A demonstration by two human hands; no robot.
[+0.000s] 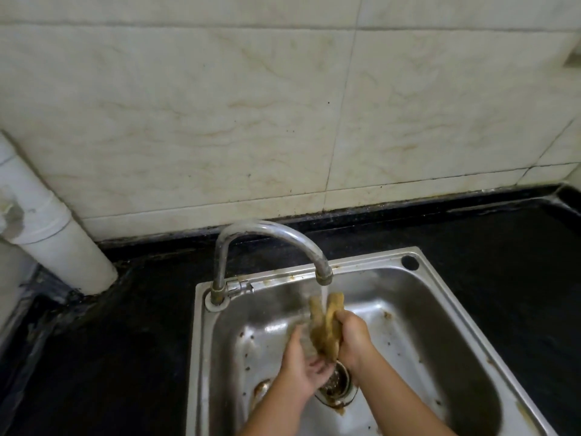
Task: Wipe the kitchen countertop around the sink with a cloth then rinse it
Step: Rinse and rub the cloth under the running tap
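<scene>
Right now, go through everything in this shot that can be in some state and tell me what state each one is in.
Faucet: running, water falling from the spout.
Cloth: bunched, held under the stream.
Right hand: grips the cloth.
Left hand: cupped under the cloth, fingers loosely curled.
Sink: wet, stained with brown spots.
Drain strainer: in place, unplugged.
Countertop: dark, bare where visible.

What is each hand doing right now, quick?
Left hand: open, palm cupped up under the cloth, holding nothing firmly.
Right hand: closed around the yellow-brown cloth, holding it under the running faucet.
</scene>
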